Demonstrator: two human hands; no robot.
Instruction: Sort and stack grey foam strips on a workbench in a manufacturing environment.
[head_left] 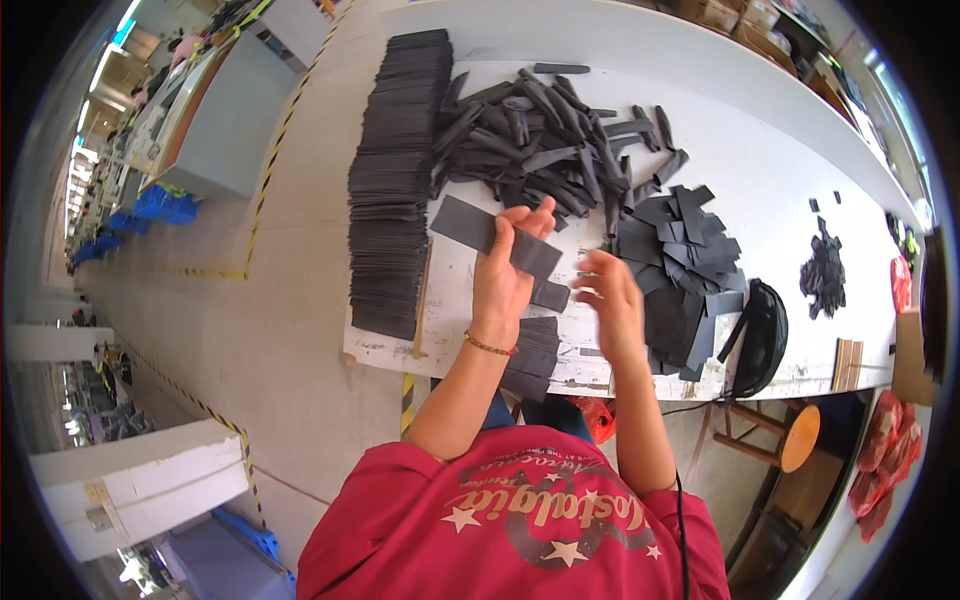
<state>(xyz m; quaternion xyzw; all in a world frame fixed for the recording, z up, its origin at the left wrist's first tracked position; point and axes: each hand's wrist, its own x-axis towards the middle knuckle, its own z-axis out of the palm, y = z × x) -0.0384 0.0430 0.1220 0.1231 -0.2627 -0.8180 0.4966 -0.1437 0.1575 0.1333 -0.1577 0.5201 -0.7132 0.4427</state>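
Observation:
My left hand (500, 290) is closed on a flat, dark grey rectangular strip (464, 222), its thumb lying over the strip near the middle. The strip is held above the white table. To its right, my right hand (620, 305) is raised with fingers loosely curled and apart, touching nothing that I can see. Beneath and between the hands lies another dark piece (549, 295). A small stack of dark strips (531, 358) sits at the table's near edge, below my hands. Beyond them is a heap of rolled or folded dark pieces (530, 130).
A long row of tightly stacked dark pieces (398, 180) lines the table's left side. Loose flat dark pieces (672, 240) spread to the right, beside a black mesh-covered object (765, 340). Small black scraps (823, 270) lie farther right. A wooden stool (798, 438) stands below the table's right end.

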